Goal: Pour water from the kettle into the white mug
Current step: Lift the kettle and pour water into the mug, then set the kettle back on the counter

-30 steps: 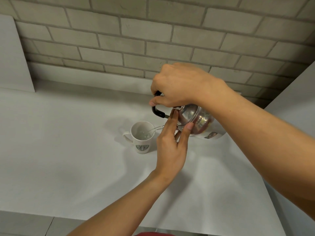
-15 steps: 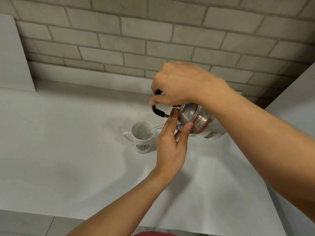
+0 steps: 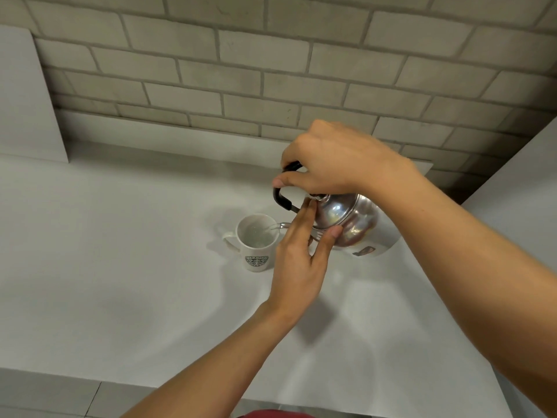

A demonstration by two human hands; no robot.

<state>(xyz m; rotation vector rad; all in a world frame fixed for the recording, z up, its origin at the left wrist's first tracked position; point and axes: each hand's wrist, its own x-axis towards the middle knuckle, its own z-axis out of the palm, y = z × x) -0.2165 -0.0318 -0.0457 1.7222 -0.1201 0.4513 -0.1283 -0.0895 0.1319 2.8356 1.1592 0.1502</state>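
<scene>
Left hand point(image 3: 297, 263) has its fingers straight and pressed together, flat against the lid of the shiny kettle point(image 3: 349, 220). Right hand point(image 3: 334, 164) is wrapped around the black handle, kettle tipped, water running into the white mug point(image 3: 256, 242) on the counter point(image 3: 120, 267).

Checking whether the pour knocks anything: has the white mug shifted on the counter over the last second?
No. The white mug stands at the same spot on the counter, its handle on the same side.
</scene>
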